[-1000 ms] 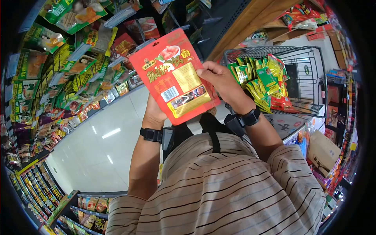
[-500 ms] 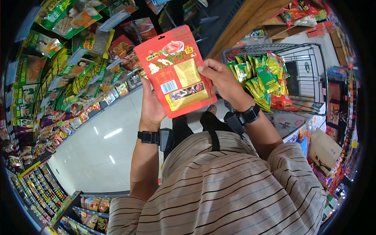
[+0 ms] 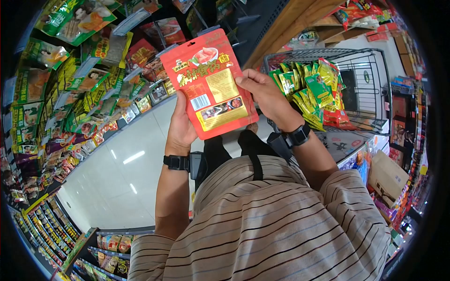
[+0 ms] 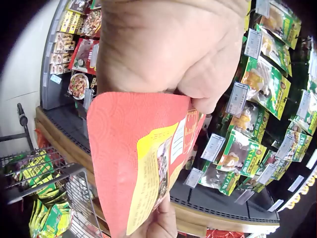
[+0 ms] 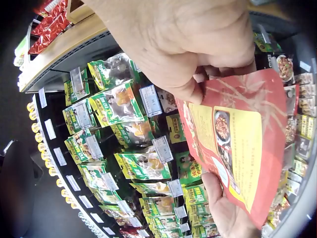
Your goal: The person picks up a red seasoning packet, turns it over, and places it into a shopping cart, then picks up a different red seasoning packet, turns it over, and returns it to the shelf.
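A red food pouch point(image 3: 191, 77) is held up in front of the body, its gold text panels and barcode facing me in the head view. My right hand point(image 3: 268, 97) pinches its right edge, thumb over the front and fingers behind. At the lower left, my left hand point(image 3: 182, 122) grips the pouch with the thumb along its left edge; the other fingers are hidden behind it. In the left wrist view the red pouch point(image 4: 111, 144) tapers away below the left hand point(image 4: 168, 49). The right wrist view shows the right hand point(image 5: 193, 44) at the pouch's edge.
Shelves of hanging green packets point(image 3: 96, 77) with price tags fill the left side. A wire shopping cart point(image 3: 370, 89) holding several green and yellow packets point(image 3: 321, 93) stands at the right. A cardboard box point(image 3: 388, 177) lies below it, and pale floor tiles point(image 3: 112, 182) show at the left.
The pouch has risen slightly and turned a little more upright. My left thumb, hidden at first, now shows along its left edge. The right hand keeps its pinch.
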`<action>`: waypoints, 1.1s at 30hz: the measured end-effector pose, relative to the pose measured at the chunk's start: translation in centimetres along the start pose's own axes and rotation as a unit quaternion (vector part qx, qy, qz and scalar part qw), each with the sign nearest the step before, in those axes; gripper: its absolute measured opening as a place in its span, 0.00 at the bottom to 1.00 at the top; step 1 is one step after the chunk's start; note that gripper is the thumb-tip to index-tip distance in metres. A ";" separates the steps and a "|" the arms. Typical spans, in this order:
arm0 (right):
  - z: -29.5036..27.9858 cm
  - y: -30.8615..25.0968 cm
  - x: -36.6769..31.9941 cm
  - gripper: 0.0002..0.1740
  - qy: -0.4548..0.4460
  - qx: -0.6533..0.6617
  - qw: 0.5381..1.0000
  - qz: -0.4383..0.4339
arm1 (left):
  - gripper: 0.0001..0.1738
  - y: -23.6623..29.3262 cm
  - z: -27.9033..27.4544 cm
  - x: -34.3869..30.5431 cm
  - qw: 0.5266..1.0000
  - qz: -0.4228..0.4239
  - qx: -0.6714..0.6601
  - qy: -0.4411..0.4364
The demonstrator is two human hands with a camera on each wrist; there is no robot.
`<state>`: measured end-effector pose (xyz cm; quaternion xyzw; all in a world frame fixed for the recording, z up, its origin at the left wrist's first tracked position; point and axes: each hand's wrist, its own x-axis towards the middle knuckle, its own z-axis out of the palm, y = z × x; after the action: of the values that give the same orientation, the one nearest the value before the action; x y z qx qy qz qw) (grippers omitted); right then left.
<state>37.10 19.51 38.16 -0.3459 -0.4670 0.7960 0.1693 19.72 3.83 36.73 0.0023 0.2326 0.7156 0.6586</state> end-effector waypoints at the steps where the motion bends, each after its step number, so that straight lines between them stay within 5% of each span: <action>1: -0.1 0.1 0.0 0.10 -0.002 0.003 1.000 0.002 | 0.38 0.0 -0.1 0.0 1.000 -0.002 -0.003 0.003; 33: 2.8 2.5 0.5 0.10 -0.048 0.012 0.997 0.065 | 0.38 0.2 -4.6 -2.8 0.998 0.024 0.005 0.066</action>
<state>34.86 16.84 36.73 -0.3347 -0.4418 0.8266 0.0981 18.53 -0.36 33.59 -0.0360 0.2794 0.7285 0.6245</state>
